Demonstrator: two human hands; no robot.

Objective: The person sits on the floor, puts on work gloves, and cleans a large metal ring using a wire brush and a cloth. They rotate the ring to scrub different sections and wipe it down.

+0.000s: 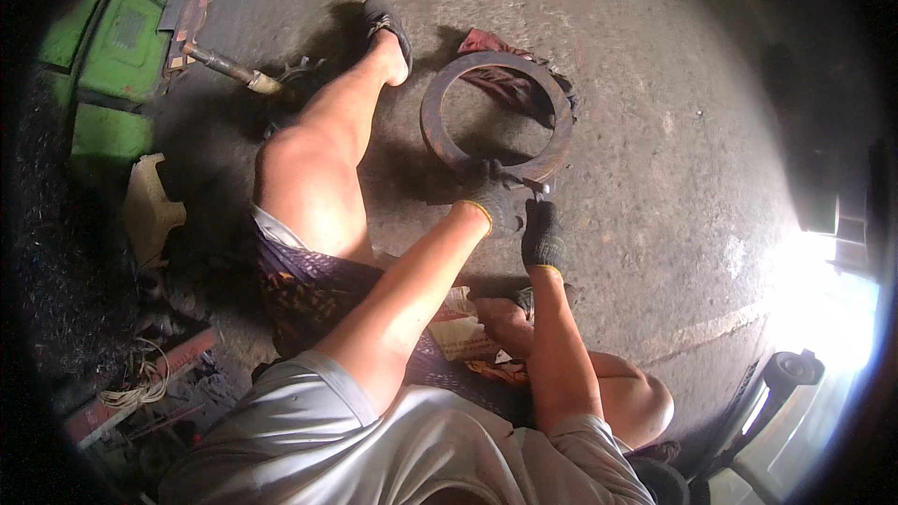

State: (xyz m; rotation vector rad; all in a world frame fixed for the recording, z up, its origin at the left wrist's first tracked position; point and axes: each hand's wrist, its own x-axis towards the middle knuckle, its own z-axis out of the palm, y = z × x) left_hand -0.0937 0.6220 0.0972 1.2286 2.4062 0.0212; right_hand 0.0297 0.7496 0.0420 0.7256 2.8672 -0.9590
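Note:
A flat, rusty metal ring (433,122) lies in front of me, its far side over a dark red cloth (482,40). My left hand (496,198), in a dark knit glove with a yellow cuff, is closed at the ring's near edge; its fingertips blend into the shadow there. Beside it, my right hand (543,232), gloved alike, is closed on a small metal tool (540,189) with a shiny end. That tool meets the ring's near rim. Its exact kind is too small to make out.
Bare concrete floor (655,131) surrounds the ring. To the left are a metal shaft (224,65), a green machine casing (122,47) and a cream-coloured piece (150,210). A coiled cord (140,388) hangs over a red bar lower left. My legs flank the work; bright light enters from the right.

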